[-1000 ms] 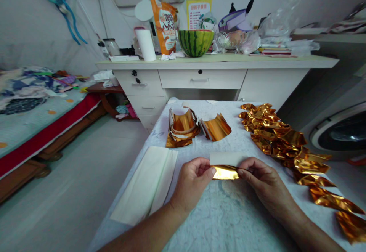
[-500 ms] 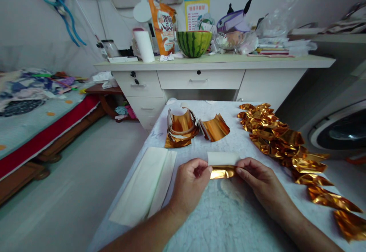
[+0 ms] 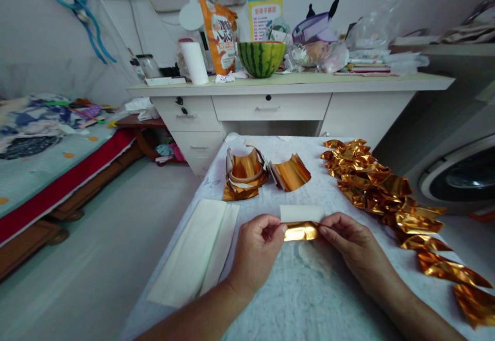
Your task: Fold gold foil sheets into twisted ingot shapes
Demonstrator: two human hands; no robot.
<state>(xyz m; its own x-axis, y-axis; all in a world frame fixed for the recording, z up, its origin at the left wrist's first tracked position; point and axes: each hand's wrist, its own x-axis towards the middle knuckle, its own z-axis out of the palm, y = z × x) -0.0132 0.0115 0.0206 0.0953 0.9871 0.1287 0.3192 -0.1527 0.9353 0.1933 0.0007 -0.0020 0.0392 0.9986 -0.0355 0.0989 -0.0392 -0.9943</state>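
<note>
**Around the worktable**

We see a flat stack of white paper [image 3: 195,256] lying at the table's left edge. Farther back sit two curled bundles of gold foil sheets [image 3: 246,173], [image 3: 291,172], just beside each other. Along the right side runs a long heap of folded gold pieces [image 3: 381,189]. Behind the table stands a white desk [image 3: 270,108] with drawers; on it we make out a halved watermelon [image 3: 261,58], an orange snack bag [image 3: 220,34] and a white roll [image 3: 193,61]. A bed [image 3: 46,150] lies to the left, a washing machine [image 3: 460,178] to the right.

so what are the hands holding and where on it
Gold foil paper, pinched at its two short ends: left hand on the left end, right hand on the right.
</note>
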